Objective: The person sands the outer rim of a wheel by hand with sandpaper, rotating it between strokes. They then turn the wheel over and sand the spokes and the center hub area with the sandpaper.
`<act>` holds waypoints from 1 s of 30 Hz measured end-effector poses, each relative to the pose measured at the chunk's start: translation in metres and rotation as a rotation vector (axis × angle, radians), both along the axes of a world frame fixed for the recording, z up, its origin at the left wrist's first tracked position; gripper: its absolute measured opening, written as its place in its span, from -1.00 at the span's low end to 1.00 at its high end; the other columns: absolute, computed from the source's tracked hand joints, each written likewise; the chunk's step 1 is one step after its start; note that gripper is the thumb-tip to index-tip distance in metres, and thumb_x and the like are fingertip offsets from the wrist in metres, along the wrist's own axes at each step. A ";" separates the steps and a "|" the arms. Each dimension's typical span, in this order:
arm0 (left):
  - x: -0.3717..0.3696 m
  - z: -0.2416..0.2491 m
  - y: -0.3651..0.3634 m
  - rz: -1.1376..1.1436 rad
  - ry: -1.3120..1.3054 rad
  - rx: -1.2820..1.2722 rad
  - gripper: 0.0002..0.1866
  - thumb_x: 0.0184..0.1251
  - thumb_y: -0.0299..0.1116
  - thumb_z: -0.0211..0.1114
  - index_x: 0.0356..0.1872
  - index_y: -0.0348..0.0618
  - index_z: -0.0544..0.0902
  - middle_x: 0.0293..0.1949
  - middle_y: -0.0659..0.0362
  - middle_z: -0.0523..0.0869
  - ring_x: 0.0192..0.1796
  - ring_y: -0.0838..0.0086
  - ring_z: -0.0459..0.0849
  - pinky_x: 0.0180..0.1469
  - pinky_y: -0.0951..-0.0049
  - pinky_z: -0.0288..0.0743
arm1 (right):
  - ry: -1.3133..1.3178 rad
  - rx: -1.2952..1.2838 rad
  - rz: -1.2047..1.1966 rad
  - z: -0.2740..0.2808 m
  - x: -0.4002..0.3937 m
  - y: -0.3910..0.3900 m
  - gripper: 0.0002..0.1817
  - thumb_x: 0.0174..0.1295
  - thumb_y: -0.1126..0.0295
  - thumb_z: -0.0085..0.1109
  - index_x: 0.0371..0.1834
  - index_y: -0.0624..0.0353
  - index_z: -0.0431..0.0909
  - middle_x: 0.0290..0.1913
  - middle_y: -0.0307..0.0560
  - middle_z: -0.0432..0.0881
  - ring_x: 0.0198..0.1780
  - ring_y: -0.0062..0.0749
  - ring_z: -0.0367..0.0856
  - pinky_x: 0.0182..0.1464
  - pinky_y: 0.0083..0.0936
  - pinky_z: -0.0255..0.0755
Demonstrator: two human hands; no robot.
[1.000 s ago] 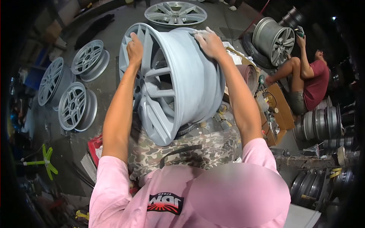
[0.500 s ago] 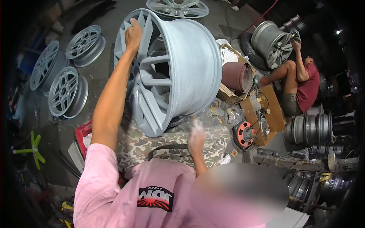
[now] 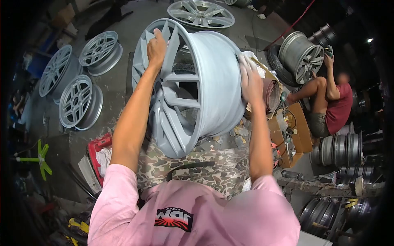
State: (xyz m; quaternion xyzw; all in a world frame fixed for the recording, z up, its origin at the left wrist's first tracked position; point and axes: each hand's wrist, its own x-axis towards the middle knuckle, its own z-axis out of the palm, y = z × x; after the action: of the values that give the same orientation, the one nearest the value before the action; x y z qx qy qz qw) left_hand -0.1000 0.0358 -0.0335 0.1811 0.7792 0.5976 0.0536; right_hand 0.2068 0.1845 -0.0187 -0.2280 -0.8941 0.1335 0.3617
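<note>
A large grey primed alloy wheel [image 3: 205, 82] stands on edge on my camouflage-clad lap, spokes facing left. My left hand [image 3: 156, 46] grips a spoke near the wheel's top rim and steadies it. My right hand [image 3: 250, 82], dusty white, presses flat against the right side of the barrel. Whether it holds a piece of abrasive I cannot tell; something pale shows above the fingers.
Three silver wheels [image 3: 76, 100] lie on the concrete floor at left, another wheel [image 3: 201, 13] at the top. A sandpaper roll [image 3: 271, 94] and cardboard boxes [image 3: 295, 131] sit at right. A person in a red shirt [image 3: 338, 108] works on a wheel [image 3: 301, 55]. Stacked rims [image 3: 340, 147] stand far right.
My right hand rose from my lap back up to the right side of the wheel barrel. My left hand kept its grip on the spoke.
</note>
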 end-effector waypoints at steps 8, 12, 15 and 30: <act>-0.018 -0.014 0.002 0.089 0.177 -0.010 -0.05 0.65 0.23 -0.29 -0.46 -0.57 0.70 -0.38 -0.37 0.76 -0.16 -0.26 0.77 0.08 -0.02 0.54 | -0.563 -0.292 0.104 0.034 -0.159 0.103 -0.49 0.54 -0.01 0.05 0.32 0.09 0.65 0.39 0.22 0.57 0.36 0.14 0.56 0.43 -0.26 0.35; -0.010 -0.006 -0.001 -0.010 0.118 0.045 -0.04 0.65 0.24 -0.32 -0.44 -0.60 0.68 -0.41 -0.36 0.73 -0.18 -0.26 0.75 0.08 -0.04 0.51 | -0.146 -0.046 0.200 0.004 -0.081 0.081 -0.54 0.58 0.06 -0.05 0.30 0.05 0.67 0.47 0.34 0.46 0.46 0.24 0.43 0.48 -0.18 0.30; -0.010 -0.006 -0.002 -0.039 0.099 0.031 -0.05 0.64 0.25 -0.32 -0.41 -0.57 0.70 -0.37 -0.34 0.75 -0.14 -0.26 0.75 0.11 -0.05 0.50 | 0.065 -0.081 0.025 -0.023 0.014 -0.011 -0.53 0.63 0.22 -0.15 0.47 0.04 0.55 0.59 0.30 0.31 0.59 0.20 0.26 0.58 -0.10 0.11; 0.042 -0.034 -0.171 -0.412 0.337 -0.293 -0.62 0.58 -0.20 0.16 0.14 -0.32 0.66 0.03 -0.17 0.70 0.15 -0.02 0.69 0.24 0.18 0.50 | 0.119 -0.254 -0.342 -0.092 0.144 -0.129 -0.51 0.62 0.36 -0.12 0.48 0.42 0.42 0.52 0.16 0.43 0.49 -0.05 0.42 0.55 -0.25 0.20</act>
State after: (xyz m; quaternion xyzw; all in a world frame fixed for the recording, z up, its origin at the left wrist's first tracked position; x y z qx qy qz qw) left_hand -0.0584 -0.1348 -0.0673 0.4224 0.8019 0.4167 0.0694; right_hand 0.3509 0.0552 -0.1110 -0.4118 -0.7955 0.1948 0.3996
